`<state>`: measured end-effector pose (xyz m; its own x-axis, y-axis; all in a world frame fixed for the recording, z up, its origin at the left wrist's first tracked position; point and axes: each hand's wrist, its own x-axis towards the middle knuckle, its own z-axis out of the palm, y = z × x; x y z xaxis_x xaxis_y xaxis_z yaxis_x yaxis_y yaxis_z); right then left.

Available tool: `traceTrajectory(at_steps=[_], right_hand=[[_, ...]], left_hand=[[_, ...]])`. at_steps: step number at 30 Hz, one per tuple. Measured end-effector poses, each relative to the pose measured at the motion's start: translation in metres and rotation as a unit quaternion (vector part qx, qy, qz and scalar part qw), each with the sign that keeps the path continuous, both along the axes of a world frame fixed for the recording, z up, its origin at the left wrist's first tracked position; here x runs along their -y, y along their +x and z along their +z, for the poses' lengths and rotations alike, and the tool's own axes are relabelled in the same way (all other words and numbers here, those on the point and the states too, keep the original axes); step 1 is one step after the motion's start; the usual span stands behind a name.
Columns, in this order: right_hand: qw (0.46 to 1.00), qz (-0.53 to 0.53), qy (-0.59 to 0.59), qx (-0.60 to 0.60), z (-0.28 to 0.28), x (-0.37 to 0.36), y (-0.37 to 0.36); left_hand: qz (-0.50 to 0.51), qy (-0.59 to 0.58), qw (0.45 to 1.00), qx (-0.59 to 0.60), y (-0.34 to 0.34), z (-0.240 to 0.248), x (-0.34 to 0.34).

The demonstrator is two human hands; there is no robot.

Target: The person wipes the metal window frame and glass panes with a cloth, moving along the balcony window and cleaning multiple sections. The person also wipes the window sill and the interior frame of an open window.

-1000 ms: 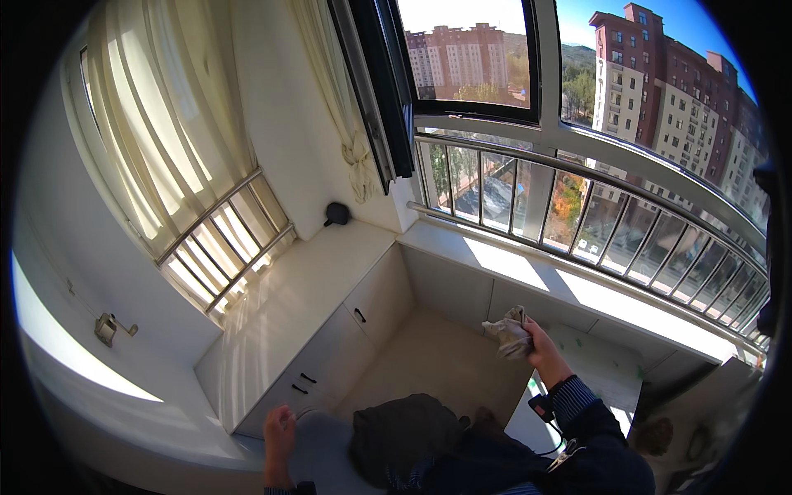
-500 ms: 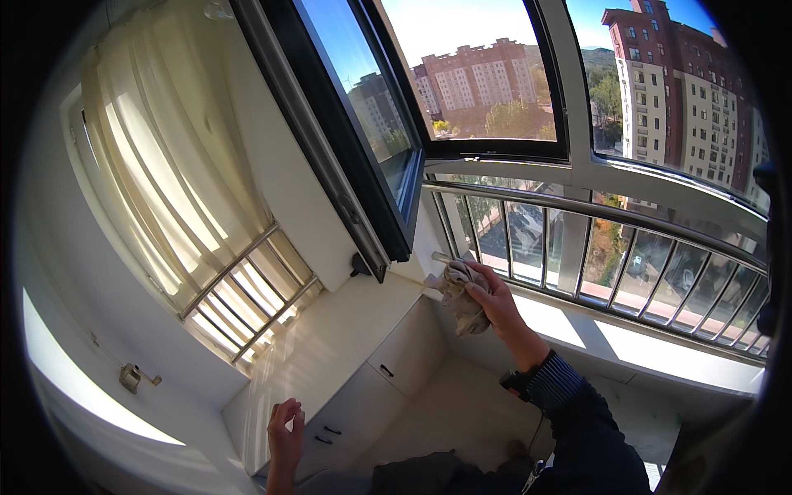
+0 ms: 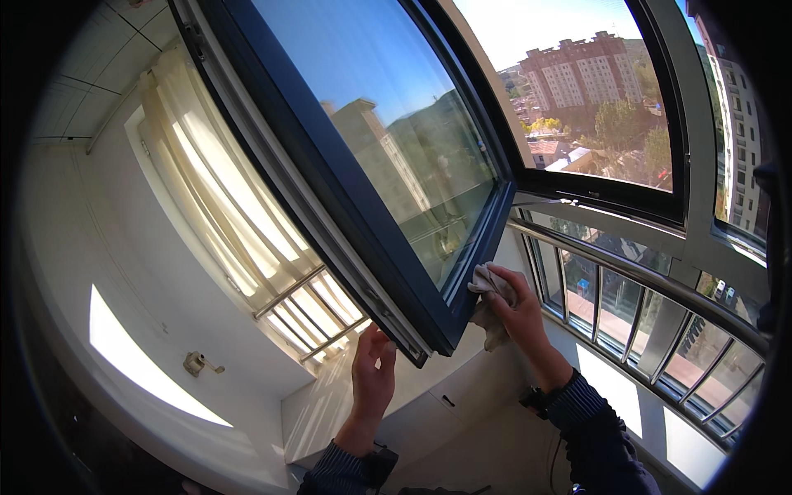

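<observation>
A dark-framed window sash (image 3: 346, 165) stands swung inward, its lower corner pointing down between my hands. At the sash's lower left edge, my left hand (image 3: 373, 375) has its fingers curled against the frame, the fingertips partly hidden behind it. On the other side of that corner, my right hand (image 3: 520, 312) grips a crumpled greyish-white cloth (image 3: 493, 326). The cloth touches or nearly touches the sash's lower right edge, and part of it hangs below my fingers.
A metal railing (image 3: 627, 285) runs along the window on the right. Below stands a low white cabinet (image 3: 429, 379). A cream curtain (image 3: 214, 165) hangs on the left behind another railing, and a small metal crank (image 3: 200, 363) sticks out from the wall.
My left hand has risen from low by the cabinet to the sash's lower edge. My right hand has brought the cloth to the sash's other side. The sash appears larger in view.
</observation>
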<state>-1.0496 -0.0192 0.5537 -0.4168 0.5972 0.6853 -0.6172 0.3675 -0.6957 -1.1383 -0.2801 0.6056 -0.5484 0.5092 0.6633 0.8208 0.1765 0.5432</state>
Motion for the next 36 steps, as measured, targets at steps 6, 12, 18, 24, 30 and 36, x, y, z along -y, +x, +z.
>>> traceTrajectory(at_steps=[6,12,18,24,30,36], right_hand=[[0.995,-0.001,0.095,0.029,0.018,0.038,0.033],[0.982,0.109,0.143,0.050,0.030,0.037,0.071],[0.996,0.064,0.053,0.011,0.043,0.016,0.078],[0.991,0.096,0.065,0.070,0.020,0.010,0.089],[0.991,0.113,0.037,0.068,0.015,0.008,0.076],[0.974,0.028,0.224,0.006,0.035,0.036,0.048]], left_hand=[[0.029,0.025,0.999,0.017,0.019,0.006,-0.017],[0.053,0.029,0.998,0.007,0.020,0.006,-0.018],[0.034,0.026,0.999,0.009,0.018,0.007,-0.016],[0.031,0.061,0.998,0.005,0.013,0.021,-0.023],[0.114,0.012,0.993,0.021,0.005,0.024,-0.030],[0.050,0.060,0.997,0.000,0.005,0.021,-0.027]])
